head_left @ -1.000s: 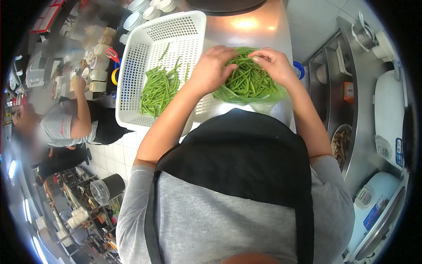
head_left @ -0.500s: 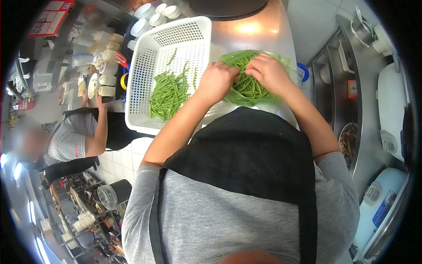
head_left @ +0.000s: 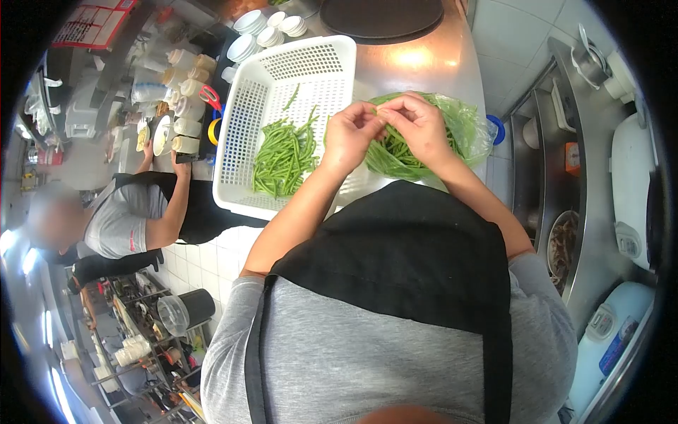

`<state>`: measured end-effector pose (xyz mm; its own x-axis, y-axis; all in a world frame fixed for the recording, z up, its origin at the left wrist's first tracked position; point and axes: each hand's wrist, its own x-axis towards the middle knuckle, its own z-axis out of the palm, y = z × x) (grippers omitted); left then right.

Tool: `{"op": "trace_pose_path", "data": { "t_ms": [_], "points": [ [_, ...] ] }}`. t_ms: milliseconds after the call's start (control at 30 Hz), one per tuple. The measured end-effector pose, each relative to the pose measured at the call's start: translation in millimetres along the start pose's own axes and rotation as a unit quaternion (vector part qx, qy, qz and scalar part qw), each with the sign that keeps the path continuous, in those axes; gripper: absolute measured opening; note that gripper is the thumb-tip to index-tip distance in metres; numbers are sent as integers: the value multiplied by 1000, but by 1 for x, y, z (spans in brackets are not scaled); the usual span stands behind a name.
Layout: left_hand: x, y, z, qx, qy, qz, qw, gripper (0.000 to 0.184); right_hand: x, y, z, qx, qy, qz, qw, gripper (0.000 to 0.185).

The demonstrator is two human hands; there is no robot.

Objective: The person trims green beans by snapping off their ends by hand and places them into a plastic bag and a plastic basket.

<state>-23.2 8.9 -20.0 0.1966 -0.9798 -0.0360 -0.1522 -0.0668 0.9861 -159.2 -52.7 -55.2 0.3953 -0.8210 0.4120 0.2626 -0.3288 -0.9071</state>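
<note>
My left hand and my right hand meet fingertip to fingertip in a pinch, over the near left side of an open clear green plastic bag. Between the fingertips is a green bean, mostly hidden by them. More green beans fill the bag below my hands. To the left stands a white perforated plastic basket with a loose heap of green beans in its near half. One single bean lies apart, farther up in the basket.
The steel counter carries a dark round board and stacked white bowls. Red-handled scissors stand left of the basket. A co-worker holds plates at the left. Steel shelving runs along the right.
Both hands have risen from among the beans in the bag and drawn together, fingertips now touching above it. The whole view has shifted slightly right and down.
</note>
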Motion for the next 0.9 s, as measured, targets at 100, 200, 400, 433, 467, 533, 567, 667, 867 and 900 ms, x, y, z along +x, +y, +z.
{"op": "trace_pose_path", "data": {
  "t_ms": [100, 200, 400, 433, 467, 533, 567, 667, 867, 900],
  "points": [
    [2, -2, -14, -128, 88, 29, 987, 7, 2, -3, -6, -19, 40, 58, 997, 7],
    [0, 2, -33, -109, 118, 30, 987, 6, 5, -4, -18, -106, 38, 19, 993, 8],
    [-7, 10, -31, -15, 101, 58, 993, 7, 0, -21, -15, -313, -129, -155, 928, 12],
    [-9, 11, -30, 47, 104, 51, 992, 9, 0, -22, -17, -332, -174, -149, 915, 13],
    [-13, 11, -29, 56, 104, 53, 992, 8, -2, -20, -21, -337, -158, -154, 915, 12],
    [-28, 18, -37, 279, 45, 81, 956, 7, -6, -13, -26, -336, -140, -165, 917, 11],
    [-31, 12, -38, 267, 29, 46, 962, 5, -7, -13, -26, -326, -114, -147, 927, 10],
    [-42, -17, -25, 157, -37, -43, 986, 12, -16, -13, -19, -251, -34, -70, 965, 7],
    [-51, -22, -2, -172, -149, -138, 964, 14, -29, -6, 7, 38, 21, 128, 991, 6],
    [-48, -22, -12, -166, -115, -98, 975, 14, -25, -5, -1, -16, 34, 101, 994, 7]
  ]
}}
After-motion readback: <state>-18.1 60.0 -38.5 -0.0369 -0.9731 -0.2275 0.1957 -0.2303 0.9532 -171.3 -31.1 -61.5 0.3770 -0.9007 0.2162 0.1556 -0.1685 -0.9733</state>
